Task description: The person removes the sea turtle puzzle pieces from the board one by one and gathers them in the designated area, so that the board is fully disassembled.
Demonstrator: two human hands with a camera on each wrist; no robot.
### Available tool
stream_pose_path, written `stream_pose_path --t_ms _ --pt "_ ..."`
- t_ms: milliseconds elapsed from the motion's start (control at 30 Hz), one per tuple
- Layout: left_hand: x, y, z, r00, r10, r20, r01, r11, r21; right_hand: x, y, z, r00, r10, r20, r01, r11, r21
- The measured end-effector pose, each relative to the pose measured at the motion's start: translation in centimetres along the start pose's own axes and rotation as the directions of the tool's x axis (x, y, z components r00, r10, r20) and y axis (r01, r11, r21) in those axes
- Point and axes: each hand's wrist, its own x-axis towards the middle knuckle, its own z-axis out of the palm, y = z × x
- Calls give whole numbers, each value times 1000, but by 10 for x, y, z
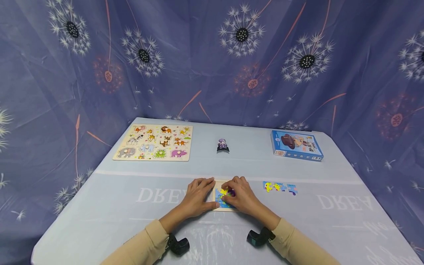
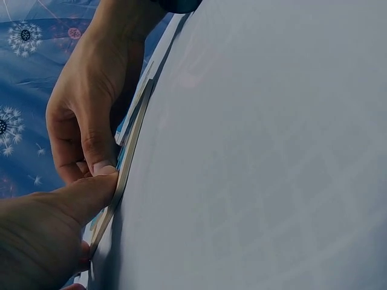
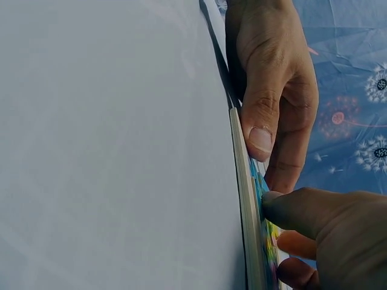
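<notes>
A small wooden jigsaw tray (image 1: 225, 209) lies on the table with blue and yellow pieces in it. My left hand (image 1: 198, 197) holds the tray's left side, thumb at the near corner and fingers at the far one. The right hand (image 1: 243, 197) is bent over the right half, covering part of the picture. Its thumb and fingertips pinch a yellow puzzle piece (image 1: 223, 192) against the tray. In the right wrist view, the left thumb (image 3: 261, 142) lies along the tray's wooden edge (image 3: 243, 181). Several loose jigsaw pieces (image 1: 279, 187) lie to the right of the tray.
An animal peg puzzle board (image 1: 152, 143) lies at the back left. A small purple and black figurine (image 1: 222, 145) stands at the back middle. On the back right is a blue puzzle box (image 1: 297, 145). A patterned curtain (image 1: 205, 55) surrounds the table.
</notes>
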Motion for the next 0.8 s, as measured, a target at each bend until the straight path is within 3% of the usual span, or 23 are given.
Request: stream_pose_path --t_ms 200,467,800 --pt "0 0 0 1000 -1 0 1 1000 0 -1 0 0 1000 3 1 -3 1000 -15" --pt "0 -1 1 1000 -3 4 3 1000 -4 -1 -2 0 997 -75 -4 74 996 -45" --pt "-1 0 0 1000 -2 3 2 1000 -2 -1 -2 0 994 -107 -9 106 989 -107"
